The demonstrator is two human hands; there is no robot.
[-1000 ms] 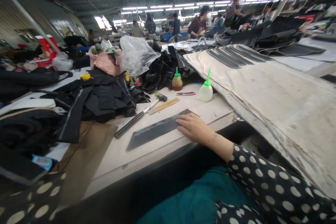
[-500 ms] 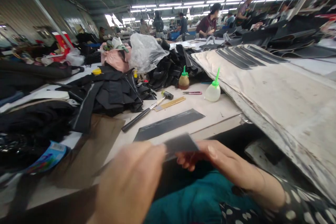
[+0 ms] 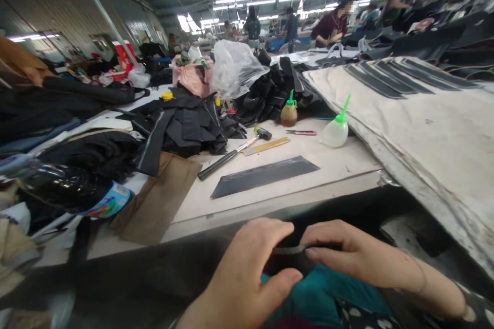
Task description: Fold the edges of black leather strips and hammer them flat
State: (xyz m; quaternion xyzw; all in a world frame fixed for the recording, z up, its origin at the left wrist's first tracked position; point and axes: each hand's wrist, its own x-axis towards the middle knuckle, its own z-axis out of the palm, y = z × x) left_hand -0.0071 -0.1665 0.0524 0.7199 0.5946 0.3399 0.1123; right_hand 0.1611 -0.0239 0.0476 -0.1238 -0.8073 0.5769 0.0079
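Note:
In the head view, my right hand (image 3: pixel 351 249) pinches a dark flat strip (image 3: pixel 289 262) between thumb and fingers. The strip's pale grey edge faces up and bends near my fingertips. My left hand (image 3: pixel 250 262) curves around the strip's other end, thumb and forefinger spread apart; its remaining fingers are hidden. Both hands are low in front of me, over a teal cloth (image 3: pixel 324 293) on my lap. Beyond them on the table lies a dark slant-ended panel (image 3: pixel 266 177). A hammer (image 3: pixel 235 154) rests behind it, beside a yellowish flat stick (image 3: pixel 267 146).
Thread snips (image 3: pixel 301 132) lie near two green-tipped squeeze bottles, one brown (image 3: pixel 288 114) and one whitish (image 3: pixel 335 133). Black pieces (image 3: pixel 185 123) are heaped at left, near a bottle of dark drink (image 3: pixel 65 185). A pale board (image 3: pixel 417 128) carrying dark strips borders the right. People work farther back.
The dark strip has come down and toward me. My left hand has shifted right, closer to my right hand, and its fingers have spread. The view has swung left.

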